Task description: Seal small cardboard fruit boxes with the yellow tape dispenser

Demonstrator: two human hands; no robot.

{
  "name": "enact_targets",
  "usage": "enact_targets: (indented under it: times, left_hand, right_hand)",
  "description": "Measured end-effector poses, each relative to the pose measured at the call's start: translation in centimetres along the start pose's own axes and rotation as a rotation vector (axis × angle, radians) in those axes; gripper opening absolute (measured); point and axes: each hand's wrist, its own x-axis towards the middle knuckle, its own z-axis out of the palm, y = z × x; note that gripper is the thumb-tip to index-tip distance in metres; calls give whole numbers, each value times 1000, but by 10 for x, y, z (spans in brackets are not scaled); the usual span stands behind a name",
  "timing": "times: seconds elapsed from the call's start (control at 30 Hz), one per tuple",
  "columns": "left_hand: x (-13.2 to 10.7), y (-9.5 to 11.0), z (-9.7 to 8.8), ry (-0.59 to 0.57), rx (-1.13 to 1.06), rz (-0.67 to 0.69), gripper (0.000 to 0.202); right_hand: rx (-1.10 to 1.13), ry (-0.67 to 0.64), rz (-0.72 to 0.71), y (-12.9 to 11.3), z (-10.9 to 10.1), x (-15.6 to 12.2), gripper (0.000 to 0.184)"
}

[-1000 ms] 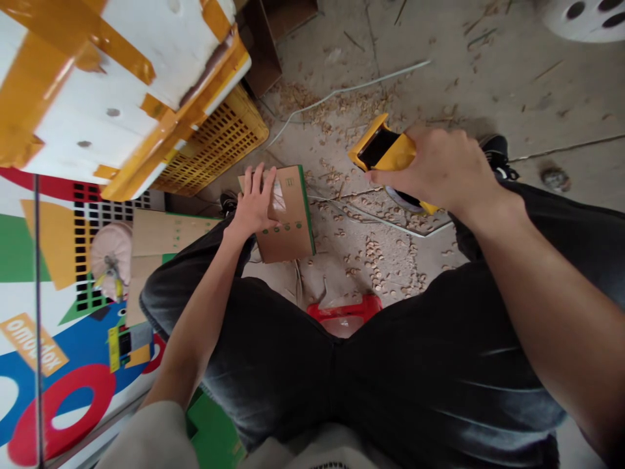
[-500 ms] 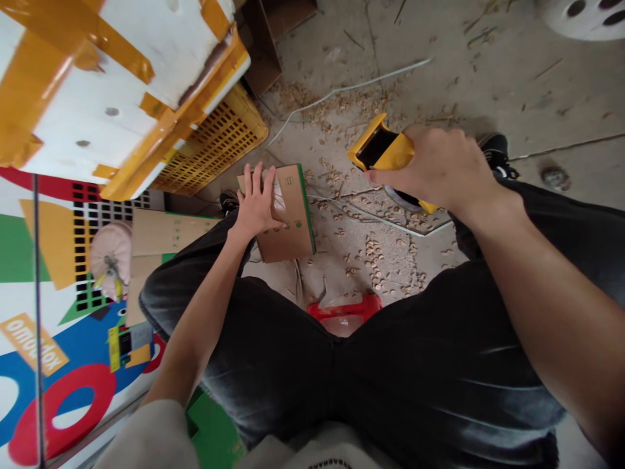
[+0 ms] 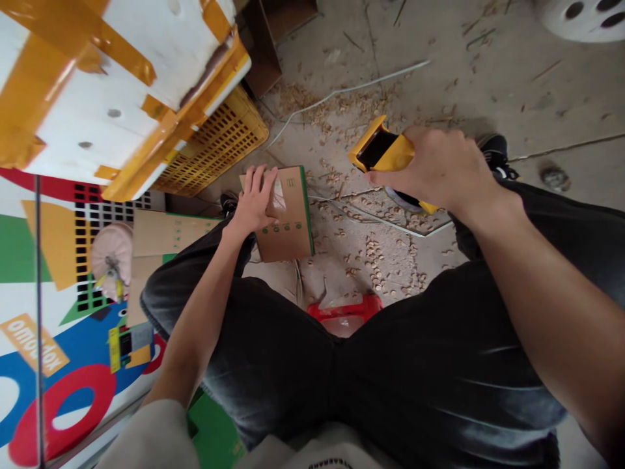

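Note:
A small brown cardboard box (image 3: 289,221) with green edges and printed marks sits between my feet, a shiny strip of clear tape on its face. My left hand (image 3: 254,203) lies on the box's left part, fingers stretched toward its far edge and thumb out over the face. Apart from the box, to the right, my right hand (image 3: 442,163) is wrapped around a yellow tape dispenser (image 3: 390,153). The dispenser is held in the air above the floor, its black inner part showing. My palm hides much of its body.
A white foam box (image 3: 127,85) with orange tape rests on a yellow crate (image 3: 215,143) at upper left. Flattened cardboard (image 3: 170,232) lies left of my knee. Wood-like chips and a pale strap (image 3: 336,91) litter the floor. A red-rimmed container (image 3: 344,309) sits between my legs.
The fingers of my left hand have drawn closer together on the box, and the thumb has pulled in slightly. The right hand and tape dispenser have barely moved.

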Motion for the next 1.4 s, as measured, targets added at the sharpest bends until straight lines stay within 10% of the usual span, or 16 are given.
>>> enact_targets:
  times: [0.47,1.4]
  left_hand:
    - [-4,13,6,-26,80,-87,166]
    - [-5,19,8,29,79,-93,154]
  right_hand:
    - [14,-11,13,-2,-2,-1,73]
    - [20,-12,17,2,-2,0,72]
